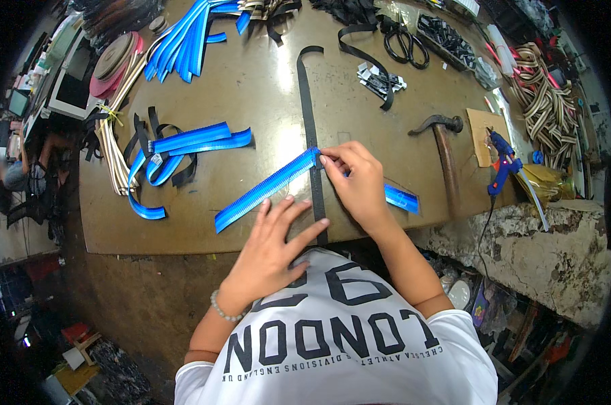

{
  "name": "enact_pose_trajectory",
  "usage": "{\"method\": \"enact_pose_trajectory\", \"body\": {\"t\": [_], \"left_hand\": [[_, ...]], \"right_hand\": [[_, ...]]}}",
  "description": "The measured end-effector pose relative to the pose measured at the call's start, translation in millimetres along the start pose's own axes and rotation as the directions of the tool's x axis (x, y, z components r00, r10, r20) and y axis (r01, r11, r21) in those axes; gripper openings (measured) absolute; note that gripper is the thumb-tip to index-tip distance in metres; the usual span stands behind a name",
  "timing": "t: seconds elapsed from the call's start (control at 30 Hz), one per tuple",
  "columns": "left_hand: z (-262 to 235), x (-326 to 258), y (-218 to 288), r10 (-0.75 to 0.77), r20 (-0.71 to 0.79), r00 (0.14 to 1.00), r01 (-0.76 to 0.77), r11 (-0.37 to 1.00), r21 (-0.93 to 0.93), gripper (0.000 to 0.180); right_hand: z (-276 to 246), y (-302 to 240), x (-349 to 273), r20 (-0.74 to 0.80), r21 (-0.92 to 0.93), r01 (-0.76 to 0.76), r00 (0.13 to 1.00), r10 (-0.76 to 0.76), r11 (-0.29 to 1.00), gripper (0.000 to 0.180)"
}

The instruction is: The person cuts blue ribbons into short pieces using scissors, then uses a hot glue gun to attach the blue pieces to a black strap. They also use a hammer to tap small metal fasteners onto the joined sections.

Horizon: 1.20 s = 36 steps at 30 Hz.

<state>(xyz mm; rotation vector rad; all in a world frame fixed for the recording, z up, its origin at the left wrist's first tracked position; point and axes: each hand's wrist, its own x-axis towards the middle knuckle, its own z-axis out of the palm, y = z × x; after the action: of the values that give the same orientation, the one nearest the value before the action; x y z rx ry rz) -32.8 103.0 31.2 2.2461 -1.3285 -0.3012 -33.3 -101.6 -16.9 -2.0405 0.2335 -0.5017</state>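
Note:
A bright blue ribbed strap lies slantwise in front of me, its upper end meeting a long narrow black strap. My right hand is closed, thumb and fingertips pinching at that crossing; the exact grip on the blue strap's end is partly hidden by the fingers. Another blue length shows from beneath my right wrist; whether it joins the first piece is hidden. My left hand rests palm down with spread fingers at the table's near edge, its thumb touching the black strap.
Finished-looking blue and black strap pieces lie left, more blue strips at the far left. A hammer, a blue glue gun and black scissors lie right. Rolled webbing stands at the left edge.

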Motion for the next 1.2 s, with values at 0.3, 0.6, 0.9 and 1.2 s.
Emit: {"method": "enact_pose_trajectory", "body": {"t": [0.3, 0.6, 0.9, 1.2], "left_hand": [[25, 30, -17, -0.041, -0.215, 0.976, 0.002, 0.983, -0.182, 0.081], [18, 51, -34, -0.227, -0.305, 0.925, 0.119, 0.935, -0.335, 0.049], [21, 69, -38, -0.22, -0.364, 0.905, 0.132, 0.959, -0.251, 0.022], [26, 66, -42, -0.315, -0.373, 0.873, 0.157, 0.904, -0.397, 0.02]], "right_hand": [[2, -2, 2, 0.011, -0.08, -0.007, 1.0, 0.007, 0.997, 0.011], [1, 0, 2, -0.016, 0.006, -0.056, 0.998, 0.056, 0.998, 0.018], [-3, 4, 3, 0.047, 0.026, -0.054, 0.997, 0.053, 0.998, 0.02], [-2, 4, 0, 0.049, -0.022, -0.033, 0.998, 0.034, 0.999, 0.018]]}}
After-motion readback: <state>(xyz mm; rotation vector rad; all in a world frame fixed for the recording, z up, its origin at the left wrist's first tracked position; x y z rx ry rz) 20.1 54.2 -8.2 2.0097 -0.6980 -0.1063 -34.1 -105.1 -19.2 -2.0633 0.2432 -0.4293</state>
